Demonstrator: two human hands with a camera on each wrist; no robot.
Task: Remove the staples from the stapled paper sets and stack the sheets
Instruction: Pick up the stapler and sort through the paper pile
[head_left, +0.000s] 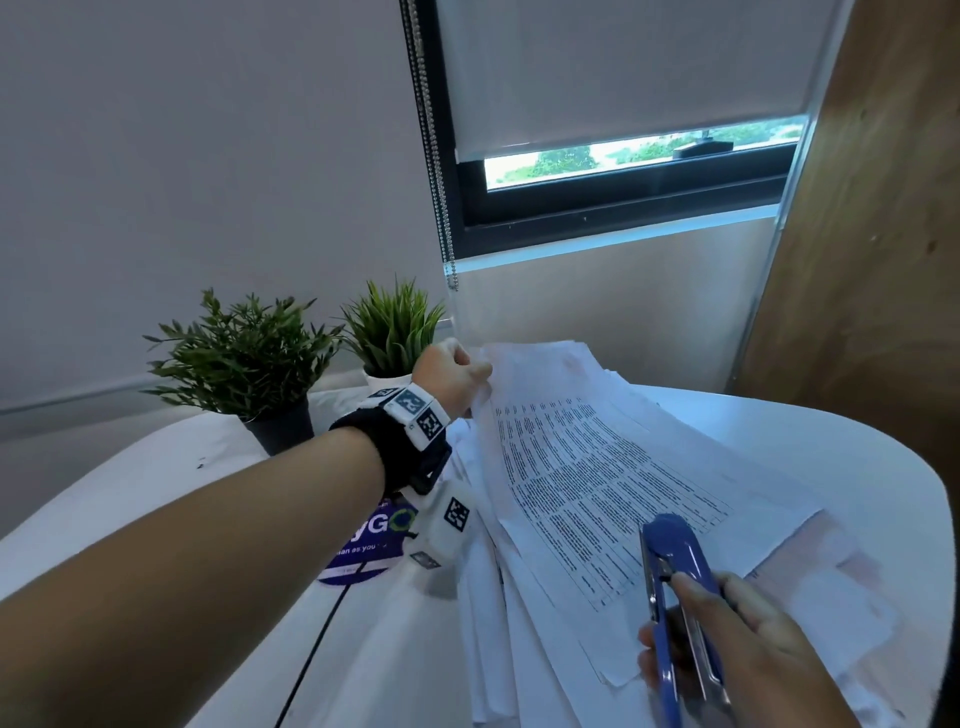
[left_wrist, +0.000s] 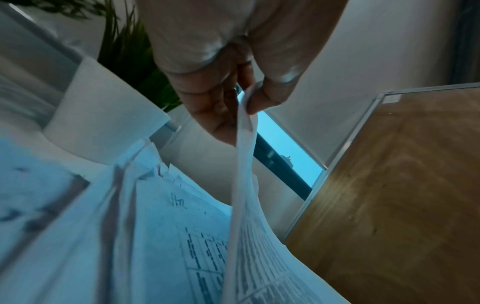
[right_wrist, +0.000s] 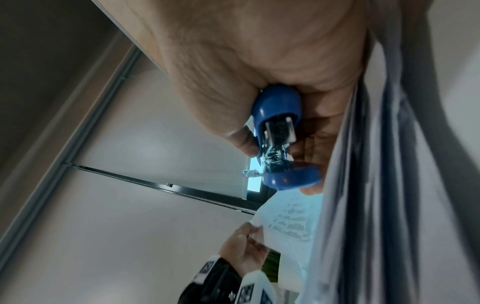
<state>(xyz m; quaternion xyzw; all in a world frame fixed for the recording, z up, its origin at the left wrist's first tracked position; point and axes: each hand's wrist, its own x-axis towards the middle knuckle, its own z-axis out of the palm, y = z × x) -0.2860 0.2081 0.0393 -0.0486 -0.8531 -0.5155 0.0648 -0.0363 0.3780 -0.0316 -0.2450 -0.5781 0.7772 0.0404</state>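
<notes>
Papers (head_left: 597, 467) mostly lie loose below your left hand (head_left: 452, 376), which pinches one sheet's corner; your right hand (head_left: 737, 649) grips the stapler (head_left: 675, 582). Probably sets remain.

Setting: an office. Indicators follow. A white round-edged table (head_left: 810, 447) carries a loose pile of printed sheets (head_left: 597, 467) with tabular text, lying under and just beyond the fingers (head_left: 727, 603) of the right hand, which grip a blue stapler (head_left: 680, 571). Two small potted plants (head_left: 244, 358) stand just behind the left fingers (head_left: 467, 364). Beyond them, a window (head_left: 623, 161) has a roller blind (head_left: 623, 67) with a bead chain (head_left: 431, 145). A wood-grain panel (head_left: 883, 260) stands beside the window.
</notes>
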